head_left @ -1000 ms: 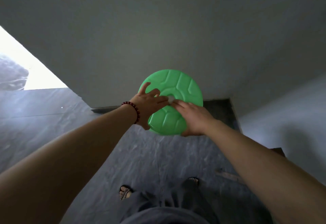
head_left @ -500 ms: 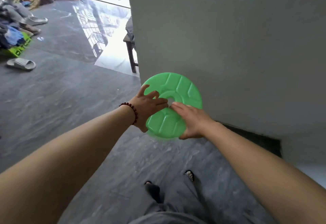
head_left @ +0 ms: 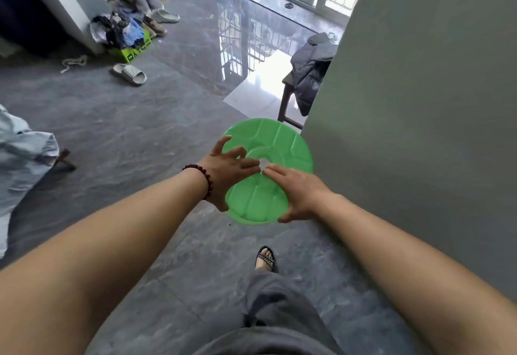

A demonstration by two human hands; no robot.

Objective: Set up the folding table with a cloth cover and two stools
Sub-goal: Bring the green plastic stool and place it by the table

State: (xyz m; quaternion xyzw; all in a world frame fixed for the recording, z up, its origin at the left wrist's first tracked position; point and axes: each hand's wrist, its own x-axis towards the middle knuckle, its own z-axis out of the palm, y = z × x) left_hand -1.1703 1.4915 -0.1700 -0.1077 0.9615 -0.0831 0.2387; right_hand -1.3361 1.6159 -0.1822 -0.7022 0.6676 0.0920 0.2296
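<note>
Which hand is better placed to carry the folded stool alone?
Likely right: the right hand lies flat across the green stool, thumb under its rim; the left hand is arched, splayed.

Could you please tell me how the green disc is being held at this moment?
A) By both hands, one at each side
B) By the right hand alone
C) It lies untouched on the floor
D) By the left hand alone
A: the left hand, with the bead bracelet at its wrist, and the right hand both grip the green disc, which is up in the air above the floor.
</note>
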